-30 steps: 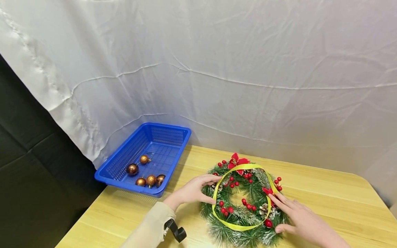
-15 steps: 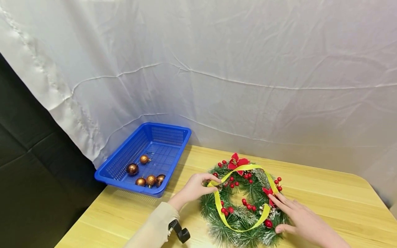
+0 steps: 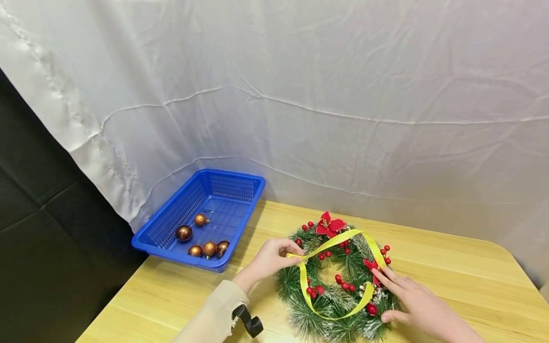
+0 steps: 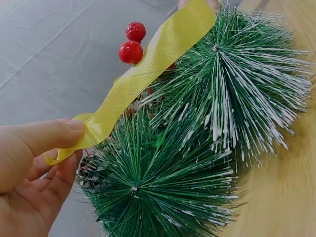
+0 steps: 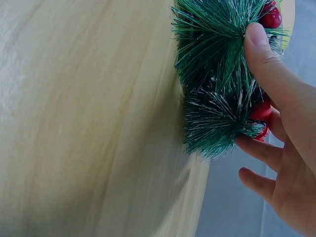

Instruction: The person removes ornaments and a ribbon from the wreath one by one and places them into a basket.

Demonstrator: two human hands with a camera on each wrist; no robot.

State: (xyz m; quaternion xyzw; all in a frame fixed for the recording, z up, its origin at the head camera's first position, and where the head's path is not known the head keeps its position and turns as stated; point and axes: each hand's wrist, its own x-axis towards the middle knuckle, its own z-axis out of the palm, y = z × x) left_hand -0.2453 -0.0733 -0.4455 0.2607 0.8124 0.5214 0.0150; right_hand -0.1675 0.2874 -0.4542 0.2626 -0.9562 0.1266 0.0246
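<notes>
Left hand [image 3: 274,259] pinches the limp, light ribbon [image 3: 334,240] near its end; flat right hand [image 3: 411,300] steadies the bristly wreath [image 3: 300,312].

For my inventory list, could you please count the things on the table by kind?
Blue basket: 1
Copper-brown baubles inside that basket: 5
Green wreath: 1
Yellow ribbon, pinched by the left hand while the right hand rests on the wreath: 1
Total: 8

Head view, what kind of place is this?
Probably a staged craft setup rather than a lived-in room: a white sheet hangs as a backdrop behind a wooden table with a wreath and blue basket.
</notes>
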